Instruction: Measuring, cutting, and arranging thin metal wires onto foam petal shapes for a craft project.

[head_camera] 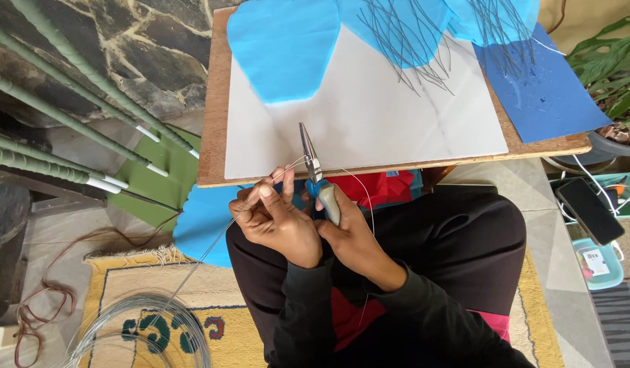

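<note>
1. The right hand (352, 228) is wrapped around the blue-and-grey handles of a pair of long-nose pliers (313, 167); its fingers are closed tight on the grip. The pliers' long axis runs away from the person, with the tip over the near edge of the worktop (216, 102).
2. The left hand (274, 218) sits just beside the right, touching it, and its fingers pinch a thin silver wire (213, 249). The wire crosses the pliers close to the jaws; whether the jaws actually bite on it is too fine to tell.
3. From the left fingers the wire slants down towards the person's left, to a wire coil (148, 330) lying on the yellow rug (117, 279) on the floor.
4. Both hands hover over the lap, just short of the worktop's near edge, forearms converging, wrists bent inward.
5. On the worktop lies a white board (369, 116), with light blue foam shapes (281, 44) and a bundle of cut wire pieces (403, 41) along the far edge, and a dark blue sheet (547, 95) at the far right corner.
6. Green wrapped stems (63, 102) lean beyond the left edge; a phone (589, 210) lies on the floor to the right.
</note>
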